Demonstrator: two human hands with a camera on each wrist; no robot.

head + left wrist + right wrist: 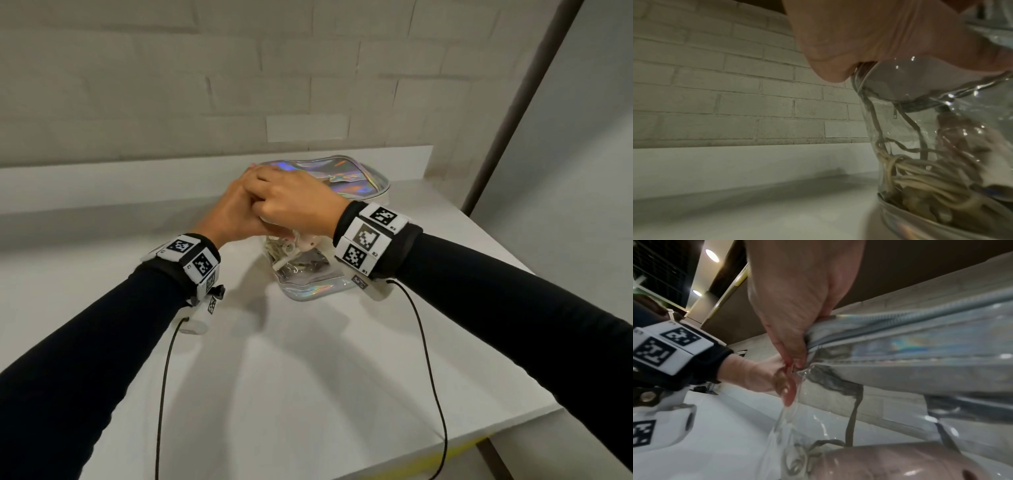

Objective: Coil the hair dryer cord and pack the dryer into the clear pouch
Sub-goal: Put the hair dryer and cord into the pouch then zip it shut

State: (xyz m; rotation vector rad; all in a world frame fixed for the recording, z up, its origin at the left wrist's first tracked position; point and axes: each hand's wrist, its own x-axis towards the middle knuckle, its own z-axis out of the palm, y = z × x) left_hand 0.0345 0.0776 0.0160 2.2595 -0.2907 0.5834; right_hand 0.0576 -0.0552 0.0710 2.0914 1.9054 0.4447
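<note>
The pouch (310, 270) stands on the table (308, 359) with the dryer (305, 241) and coiled cord (920, 183) inside. The right hand (291, 202) pinches the pouch's top edge at the zipper (900, 316) end (iridescent trim there). The left hand (236, 212), fingers curled, pinches the clear wall beside it.

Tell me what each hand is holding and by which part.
Both hold the clear pouch at its zipper end: the right hand pinches the top edge there, and the left hand grips the corner just below.
</note>
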